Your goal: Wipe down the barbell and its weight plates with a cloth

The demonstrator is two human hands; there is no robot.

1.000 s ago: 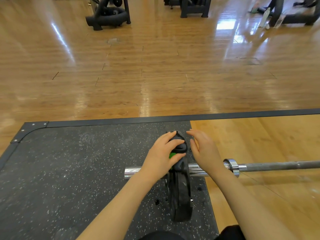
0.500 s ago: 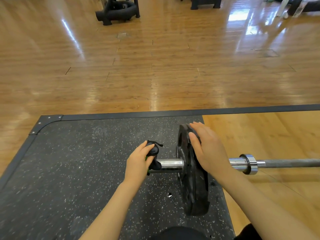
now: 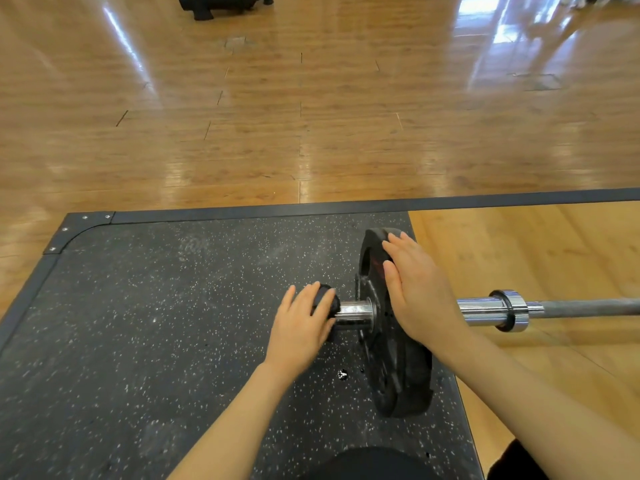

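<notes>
L hand (image 3: 300, 327) fingers grip dark cloth (image 3: 325, 301), hiding sleeve end; R hand (image 3: 417, 296) flat on plate (image 3: 394, 368)

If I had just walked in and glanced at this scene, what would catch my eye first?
Two bare hands at a barbell lying low across the right of the view. The left hand grips a dark cloth on the sleeve's end, while the right hand lies flat against the black plate standing on the speckled mat. Beyond stretches a glossy wooden floor.

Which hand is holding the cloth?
The left hand, gripping the dark cloth at the barbell's end; the right hand lies flat on the weight plate.
</notes>
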